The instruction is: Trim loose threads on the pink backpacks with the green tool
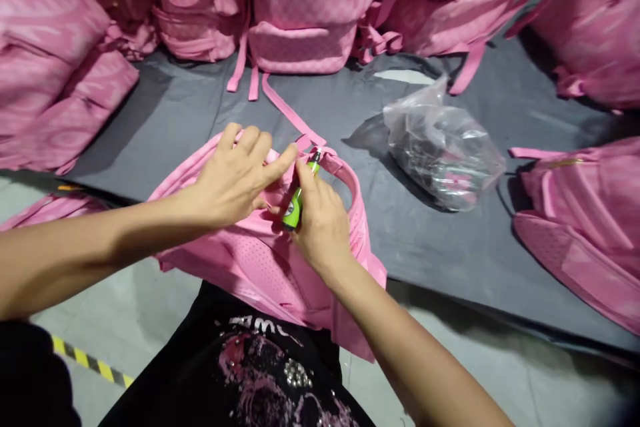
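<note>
A pink backpack (pixel 260 267) lies across my lap and the edge of a grey mat (pixel 190 113). My left hand (pixel 235 177) rests on its top with fingers laid flat and the index finger stretched toward the pink carry handle (pixel 347 177). My right hand (pixel 323 223) is closed around a small green lighter (pixel 293 208), whose tip points up at the handle's base, right beside my left fingertip.
Several pink backpacks (pixel 310 7) are piled along the back and left; another pink backpack (pixel 585 227) lies at the right. A crumpled clear plastic bag (pixel 443 143) sits on the mat. A yellow-black floor stripe (pixel 93 361) runs at lower left.
</note>
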A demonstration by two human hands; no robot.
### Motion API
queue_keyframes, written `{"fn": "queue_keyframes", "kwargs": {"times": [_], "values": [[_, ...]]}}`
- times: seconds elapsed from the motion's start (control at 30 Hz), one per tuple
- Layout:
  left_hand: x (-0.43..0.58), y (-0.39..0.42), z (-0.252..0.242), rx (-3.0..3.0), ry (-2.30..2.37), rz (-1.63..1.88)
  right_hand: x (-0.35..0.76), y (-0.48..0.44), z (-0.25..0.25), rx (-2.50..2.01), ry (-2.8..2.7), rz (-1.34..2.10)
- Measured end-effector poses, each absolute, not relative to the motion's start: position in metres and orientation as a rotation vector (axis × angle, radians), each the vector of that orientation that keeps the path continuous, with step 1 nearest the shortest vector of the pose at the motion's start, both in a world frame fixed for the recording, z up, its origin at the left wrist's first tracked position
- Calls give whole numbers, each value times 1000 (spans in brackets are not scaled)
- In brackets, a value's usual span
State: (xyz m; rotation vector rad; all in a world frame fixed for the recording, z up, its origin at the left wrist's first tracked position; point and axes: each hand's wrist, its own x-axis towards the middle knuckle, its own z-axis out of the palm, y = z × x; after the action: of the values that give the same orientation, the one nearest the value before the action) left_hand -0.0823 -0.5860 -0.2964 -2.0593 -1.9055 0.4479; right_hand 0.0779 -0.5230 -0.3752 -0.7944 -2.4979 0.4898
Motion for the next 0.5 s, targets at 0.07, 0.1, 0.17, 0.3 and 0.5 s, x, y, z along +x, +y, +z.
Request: {"fn": "queue_keyframes", "kwargs": {"times": [0.07,0.1,0.17,0.3,0.5], "values": [[-89,-598,-299,-2025,-1927,410,78,-529,-371,-661,-2447,441],[-92,-599,-302,-2020,-1934,393,81,-533,-370,-598,-2393,408],[-96,-594,-310,-2036,-1923,361,92,-543,-368,-529,-2271,365],[-97,-573,-327,-2078,-1877,293,115,-561,-370,-670,-2169,510],[-100,-565,-336,-2117,-1903,240,100,-537,-359,-740,-2366,922]]}}
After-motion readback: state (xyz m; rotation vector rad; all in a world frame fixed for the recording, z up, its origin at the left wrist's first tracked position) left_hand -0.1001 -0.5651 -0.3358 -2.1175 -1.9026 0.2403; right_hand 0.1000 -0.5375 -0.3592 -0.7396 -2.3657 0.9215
